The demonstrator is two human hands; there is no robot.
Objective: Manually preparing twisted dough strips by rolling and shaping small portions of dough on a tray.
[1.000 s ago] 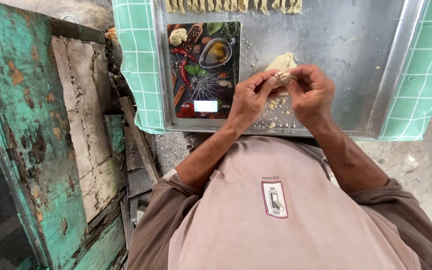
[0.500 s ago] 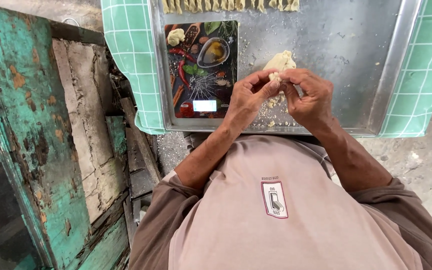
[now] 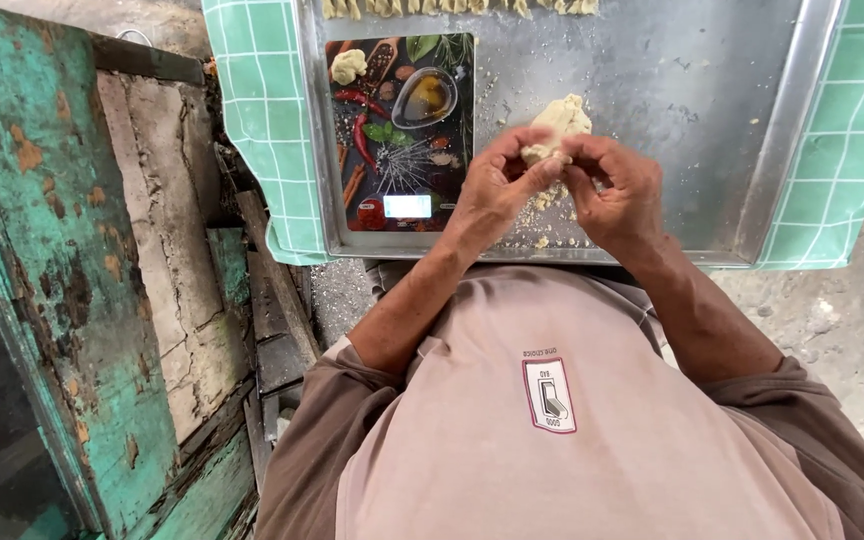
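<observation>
Pinching one dough lump (image 3: 555, 125) over the metal tray (image 3: 712, 120), left hand (image 3: 492, 190) and right hand (image 3: 617, 190).

Bare tray (image 3: 672, 120) lies open right; kitchen scale (image 3: 399, 130) blocks left.

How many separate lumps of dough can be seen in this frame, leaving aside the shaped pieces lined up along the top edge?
2. A big lump is pinched between the left hand and right hand over the metal tray; a small lump sits on the kitchen scale. The hands may hide more.
</observation>
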